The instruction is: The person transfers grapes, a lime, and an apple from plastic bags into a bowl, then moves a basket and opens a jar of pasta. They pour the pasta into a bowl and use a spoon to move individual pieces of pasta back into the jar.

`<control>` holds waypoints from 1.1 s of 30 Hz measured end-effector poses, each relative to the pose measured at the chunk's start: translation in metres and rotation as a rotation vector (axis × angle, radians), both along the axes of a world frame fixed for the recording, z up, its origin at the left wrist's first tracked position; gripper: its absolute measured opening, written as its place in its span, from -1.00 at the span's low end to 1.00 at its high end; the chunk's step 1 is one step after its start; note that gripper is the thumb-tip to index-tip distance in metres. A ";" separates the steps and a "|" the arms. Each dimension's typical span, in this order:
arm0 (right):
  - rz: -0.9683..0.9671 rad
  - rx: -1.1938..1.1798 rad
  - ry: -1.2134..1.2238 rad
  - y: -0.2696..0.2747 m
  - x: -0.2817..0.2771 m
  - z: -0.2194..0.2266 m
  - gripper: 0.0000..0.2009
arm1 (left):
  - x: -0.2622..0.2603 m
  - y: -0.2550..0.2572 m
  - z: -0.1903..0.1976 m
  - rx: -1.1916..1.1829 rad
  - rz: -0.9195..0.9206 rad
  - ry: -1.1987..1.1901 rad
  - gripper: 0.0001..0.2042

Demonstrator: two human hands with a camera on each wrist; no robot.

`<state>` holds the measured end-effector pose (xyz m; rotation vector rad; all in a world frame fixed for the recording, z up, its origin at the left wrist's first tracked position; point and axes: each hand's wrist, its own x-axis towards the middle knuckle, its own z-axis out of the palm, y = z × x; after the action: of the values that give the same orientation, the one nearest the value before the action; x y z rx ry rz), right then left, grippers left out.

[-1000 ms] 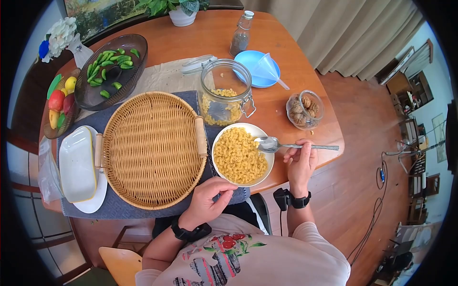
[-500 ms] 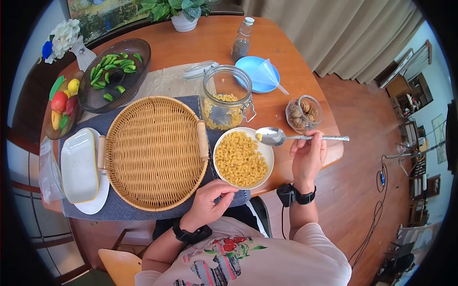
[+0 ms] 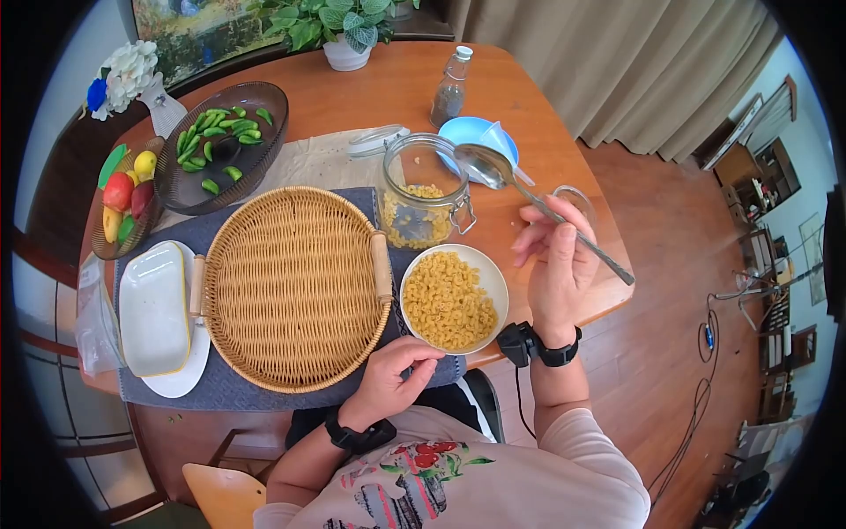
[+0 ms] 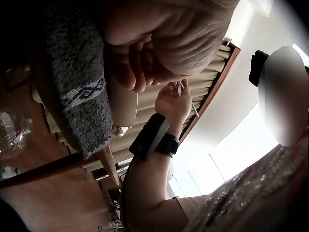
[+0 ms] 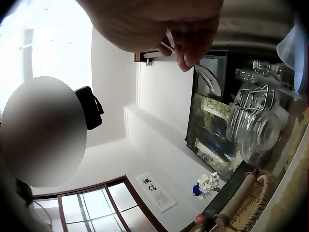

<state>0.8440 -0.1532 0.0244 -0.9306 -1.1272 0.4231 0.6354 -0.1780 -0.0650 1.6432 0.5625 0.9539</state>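
Observation:
In the head view the right hand (image 3: 560, 264) pinches the handle of a metal spoon (image 3: 589, 246), whose bowl is raised near the blue plate (image 3: 462, 132). No pasta shows in the spoon. The left hand (image 3: 393, 374) holds the near rim of a white bowl (image 3: 495, 280) of short curly pasta (image 3: 448, 302). Behind the bowl stands an uncovered glass jar (image 3: 418, 207) with some pasta inside. The left wrist view shows the left hand (image 4: 169, 34) close up with curled fingers. In the right wrist view the spoon (image 5: 208, 80) projects past the right hand (image 5: 159, 24).
Left of the bowl lies a round wicker basket (image 3: 295, 286) on a dark cloth (image 3: 264, 398), beside a white dish (image 3: 154, 309). Farther back are a tray of green peppers (image 3: 264, 163), a fruit basket (image 3: 144, 216) and a bottle (image 3: 448, 93). A small jar (image 3: 577, 204) is partly behind the right hand.
The right hand has lifted the spoon up and away from the pasta bowl, tilting it so its bowl end points toward the blue plate. The left hand stays at the bowl's rim.

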 end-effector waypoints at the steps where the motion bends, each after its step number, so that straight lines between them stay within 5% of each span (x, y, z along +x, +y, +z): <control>1: -0.035 0.002 0.019 -0.005 0.001 -0.002 -0.69 | 0.000 0.000 0.000 -0.001 0.000 0.002 -0.88; 12: -0.165 -0.237 -0.063 -0.068 0.021 -0.052 -0.74 | 0.000 -0.001 -0.007 -0.012 0.019 0.010 -0.89; 15: -0.287 -0.291 -0.383 -0.072 0.020 -0.061 -0.78 | -0.001 0.001 -0.010 0.017 -0.038 0.023 -0.86; 24: -0.155 -0.315 -0.576 -0.065 0.028 -0.057 -0.86 | 0.000 0.000 -0.007 -0.028 0.009 0.008 -0.88; 33: -0.244 -0.403 -0.291 -0.074 0.024 -0.066 -0.81 | -0.001 0.001 -0.006 0.040 -0.059 0.014 -0.88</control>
<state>0.8682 -0.2269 -0.0416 -1.5043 -1.1918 0.3258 0.6342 -0.1772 -0.0710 1.6939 0.5041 0.9159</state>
